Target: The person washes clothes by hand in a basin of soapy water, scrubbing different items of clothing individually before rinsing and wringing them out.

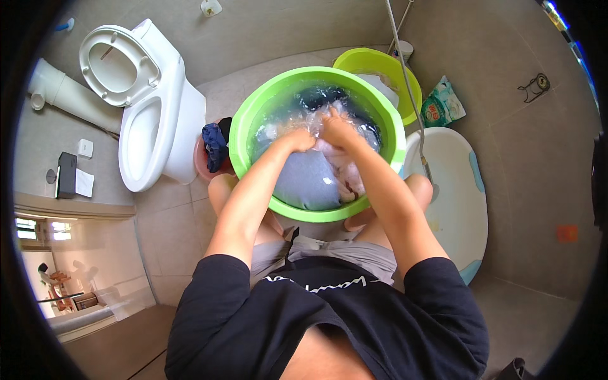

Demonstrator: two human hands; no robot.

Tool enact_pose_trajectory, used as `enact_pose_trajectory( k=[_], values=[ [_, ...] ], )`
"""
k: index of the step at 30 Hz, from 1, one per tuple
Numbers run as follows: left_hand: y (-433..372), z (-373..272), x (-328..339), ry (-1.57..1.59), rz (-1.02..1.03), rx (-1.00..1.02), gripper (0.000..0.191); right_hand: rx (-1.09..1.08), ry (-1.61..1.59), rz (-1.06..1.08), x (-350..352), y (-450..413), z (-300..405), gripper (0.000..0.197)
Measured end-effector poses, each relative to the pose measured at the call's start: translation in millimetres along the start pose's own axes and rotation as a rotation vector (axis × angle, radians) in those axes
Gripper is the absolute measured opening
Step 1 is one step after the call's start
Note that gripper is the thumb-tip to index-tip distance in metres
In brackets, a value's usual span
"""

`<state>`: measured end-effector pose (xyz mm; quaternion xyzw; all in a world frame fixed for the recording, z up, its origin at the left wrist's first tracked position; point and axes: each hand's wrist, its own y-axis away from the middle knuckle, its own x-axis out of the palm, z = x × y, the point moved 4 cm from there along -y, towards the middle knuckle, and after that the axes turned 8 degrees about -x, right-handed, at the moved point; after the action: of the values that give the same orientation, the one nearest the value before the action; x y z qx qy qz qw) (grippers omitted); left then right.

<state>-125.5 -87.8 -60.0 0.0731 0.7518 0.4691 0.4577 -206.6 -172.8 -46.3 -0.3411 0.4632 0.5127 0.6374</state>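
A large green plastic basin (240,173) holds soapy-looking water and several pieces of clothing. My left hand (300,139) is curled at the water's surface, its fingertips hidden among wet fabric. Close to its right, my right hand (338,128) is bent down at a pale pink cloth (346,167), partly in the water. Whether either hand grips the fabric cannot be made out. A grey-blue garment (306,180) bulges up at the near side of the basin. Dark fabric (323,96) lies under the water at the far side.
A yellow-green basin (412,90) with pale fabric stands behind, near a detergent bag (442,104). On the right, a shower hose (409,80) hangs into a white baby bathtub (458,209). A pink basin (202,164) with dark clothes (216,147) stands left, beside a toilet (145,147).
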Motion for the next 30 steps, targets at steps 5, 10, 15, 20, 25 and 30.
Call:
enact_pose_trajectory(
  k=[5,10,15,20,25,30],
  values=[
    [22.8,-6.8,-40.7,0.434,-0.68,0.379,0.07,0.053,-0.452,-0.072,-48.5,-9.0,-16.8,0.043],
    [51.3,-20.4,-62.9,0.995,-0.432,0.728,0.055,-0.122,-0.875,-0.297,-117.9,15.8,23.6,0.049],
    [81.8,-16.1,-94.6,1.147,-0.53,0.764,0.035,0.042,-1.212,-0.667,-94.6,27.4,8.8,0.068],
    [119.9,-8.7,-120.5,1.518,-0.522,0.899,0.023,-0.088,-1.168,-0.417,-49.2,34.6,28.6,0.052],
    [123.6,26.6,-120.0,1.584,-0.521,0.907,0.021,0.17,-1.37,-0.284,-62.4,41.4,5.0,0.028],
    [70.8,61.1,-70.4,1.105,-0.615,0.555,0.041,0.238,-1.349,-0.311,-125.0,43.8,-24.6,0.039]
  ],
)
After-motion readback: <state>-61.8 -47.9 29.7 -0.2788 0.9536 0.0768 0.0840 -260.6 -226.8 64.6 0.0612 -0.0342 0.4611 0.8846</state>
